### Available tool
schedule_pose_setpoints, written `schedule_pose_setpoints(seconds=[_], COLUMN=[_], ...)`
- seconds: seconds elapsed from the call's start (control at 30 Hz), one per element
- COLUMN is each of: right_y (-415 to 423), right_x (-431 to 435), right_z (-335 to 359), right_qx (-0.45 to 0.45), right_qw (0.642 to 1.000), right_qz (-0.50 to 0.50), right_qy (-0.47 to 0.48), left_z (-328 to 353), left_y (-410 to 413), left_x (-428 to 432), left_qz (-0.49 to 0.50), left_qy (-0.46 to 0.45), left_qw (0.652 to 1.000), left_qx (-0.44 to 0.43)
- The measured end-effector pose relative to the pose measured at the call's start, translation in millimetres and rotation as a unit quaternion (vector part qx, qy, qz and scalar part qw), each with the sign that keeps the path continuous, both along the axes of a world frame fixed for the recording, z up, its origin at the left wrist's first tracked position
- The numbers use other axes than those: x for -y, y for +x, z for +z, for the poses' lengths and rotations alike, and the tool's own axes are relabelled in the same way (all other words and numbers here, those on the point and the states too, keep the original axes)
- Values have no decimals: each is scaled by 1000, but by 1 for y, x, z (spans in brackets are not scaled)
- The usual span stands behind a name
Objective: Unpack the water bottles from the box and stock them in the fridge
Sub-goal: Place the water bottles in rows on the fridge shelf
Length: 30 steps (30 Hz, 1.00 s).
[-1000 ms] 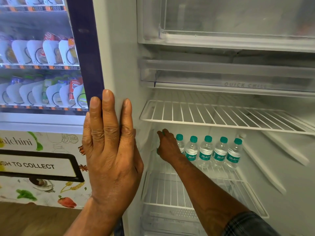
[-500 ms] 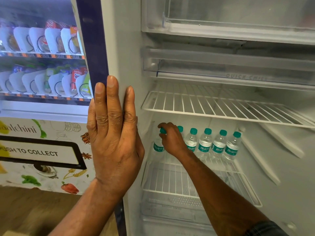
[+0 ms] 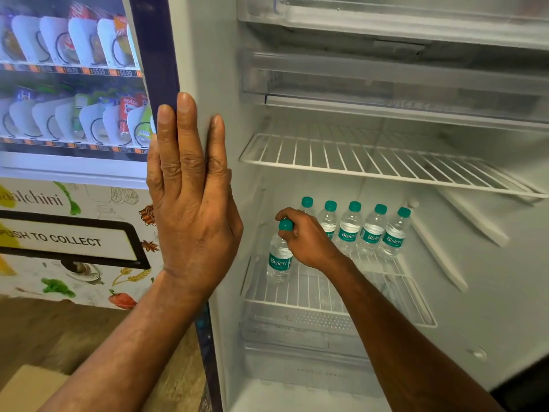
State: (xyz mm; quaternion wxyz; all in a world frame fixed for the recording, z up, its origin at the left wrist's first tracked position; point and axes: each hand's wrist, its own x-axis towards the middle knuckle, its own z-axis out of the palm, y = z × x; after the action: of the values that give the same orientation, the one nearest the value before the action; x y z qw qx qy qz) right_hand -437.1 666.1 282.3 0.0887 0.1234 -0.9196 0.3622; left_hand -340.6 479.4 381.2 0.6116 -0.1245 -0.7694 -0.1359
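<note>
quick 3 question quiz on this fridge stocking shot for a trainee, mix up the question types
1. True or false: the right hand grips a water bottle at its cap end.
2. Fill in: behind the gripped bottle, ___ bottles stand in a back row on the lower wire shelf.
3. The left hand lies flat against: A the fridge's left front edge; B the gripped bottle; C the lower wire shelf.
Key: 1 true; 2 five; 3 A.
</note>
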Motion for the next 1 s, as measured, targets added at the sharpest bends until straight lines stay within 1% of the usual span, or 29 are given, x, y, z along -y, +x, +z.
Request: schedule_pose_setpoints(seconds=[0.57,1.0], right_y=[16,18], right_x=[10,9], right_z=[-7,-12], right_qx=[2,-11], right_qw=[999,999], right_qz=[25,29], right_qy=[32,27], left_z=[1,0], left_y=[1,0], left_x=[0,-1], left_qz=[0,1], left_qy=[-2,-3], left_qw=[1000,1000], left_qx=[5,6])
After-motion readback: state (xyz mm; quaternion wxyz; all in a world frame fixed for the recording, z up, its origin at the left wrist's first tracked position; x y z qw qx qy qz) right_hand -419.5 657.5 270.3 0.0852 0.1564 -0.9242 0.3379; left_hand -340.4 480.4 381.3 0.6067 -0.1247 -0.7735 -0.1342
